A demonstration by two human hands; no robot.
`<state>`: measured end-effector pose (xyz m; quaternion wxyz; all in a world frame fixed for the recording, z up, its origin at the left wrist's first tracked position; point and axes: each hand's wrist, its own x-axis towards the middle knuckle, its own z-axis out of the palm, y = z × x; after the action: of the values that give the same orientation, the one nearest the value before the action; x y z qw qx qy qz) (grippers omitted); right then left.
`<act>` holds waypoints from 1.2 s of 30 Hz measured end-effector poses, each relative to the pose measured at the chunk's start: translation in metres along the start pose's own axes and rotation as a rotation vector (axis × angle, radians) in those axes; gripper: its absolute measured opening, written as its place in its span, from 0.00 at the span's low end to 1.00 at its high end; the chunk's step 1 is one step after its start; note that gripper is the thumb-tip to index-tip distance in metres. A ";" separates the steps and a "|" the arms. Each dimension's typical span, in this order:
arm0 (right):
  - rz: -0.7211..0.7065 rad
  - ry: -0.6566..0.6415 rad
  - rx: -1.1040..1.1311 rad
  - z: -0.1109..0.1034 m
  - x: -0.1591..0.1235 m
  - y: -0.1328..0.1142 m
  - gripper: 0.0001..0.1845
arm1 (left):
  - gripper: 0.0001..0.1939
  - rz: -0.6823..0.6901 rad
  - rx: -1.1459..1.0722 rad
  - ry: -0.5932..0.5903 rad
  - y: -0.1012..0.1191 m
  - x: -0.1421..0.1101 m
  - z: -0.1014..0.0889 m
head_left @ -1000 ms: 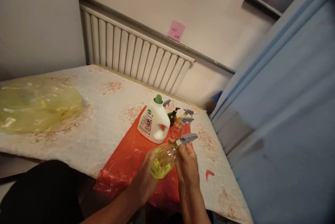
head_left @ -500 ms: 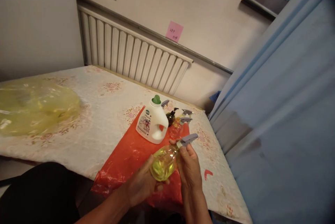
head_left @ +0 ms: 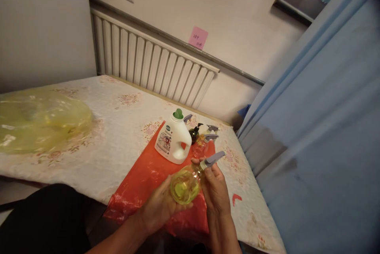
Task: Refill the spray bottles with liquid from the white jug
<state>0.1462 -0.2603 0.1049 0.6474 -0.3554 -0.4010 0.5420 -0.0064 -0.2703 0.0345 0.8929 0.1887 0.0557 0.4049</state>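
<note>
A clear yellow spray bottle (head_left: 185, 184) with a grey trigger head lies tilted between my hands, above a red plastic bag. Its round base rests in my left hand (head_left: 162, 206), the fingers curled beneath it. At the neck, just under the grey head, my right hand (head_left: 215, 188) is closed around the bottle. Beyond it stands a white jug (head_left: 173, 139) with a handle, a label and a green piece in its mouth. To the jug's right are a pinkish clear spray bottle (head_left: 200, 147) and a dark pump bottle (head_left: 194, 133).
The red plastic bag (head_left: 139, 182) lies spread on a floral-covered table (head_left: 118, 127). At the left sits a yellow plastic bag (head_left: 44, 121). A blue curtain (head_left: 320, 127) hangs along the right side, and a radiator (head_left: 148, 62) runs along the wall behind.
The yellow spray bottle has turned slightly in my hands. My left fingers have shifted around its base, while my right hand keeps its hold at the neck.
</note>
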 end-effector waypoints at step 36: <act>-0.005 0.029 0.113 -0.007 0.003 0.001 0.17 | 0.29 0.015 0.063 0.032 0.012 0.003 -0.001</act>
<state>0.1521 -0.2568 0.1011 0.6733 -0.3252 -0.3614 0.5571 -0.0130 -0.2604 0.0386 0.8824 0.2108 0.0815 0.4126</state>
